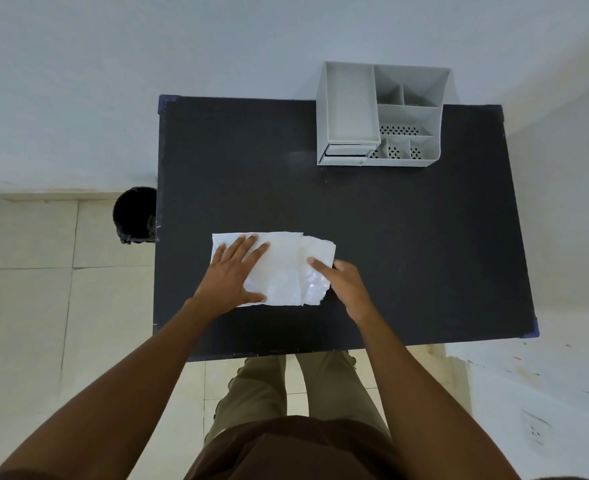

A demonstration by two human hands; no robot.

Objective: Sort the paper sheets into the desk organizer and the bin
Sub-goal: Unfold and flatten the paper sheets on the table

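White, creased paper sheets (284, 268) lie overlapped on the dark table (390, 220), near its front middle. My left hand (232, 277) rests flat on the left part of the sheets, fingers spread. My right hand (341, 284) touches the right edge of the sheets with its fingertips; I cannot tell whether it pinches the edge. A grey desk organizer (379, 116) with several compartments stands at the table's far edge. A black bin (134, 214) stands on the floor beside the table's left edge.
A pale wall runs behind the table. Beige floor tiles (44, 306) lie to the left. A white surface (545, 393) with marks sits at the lower right. My legs stand at the table's front edge.
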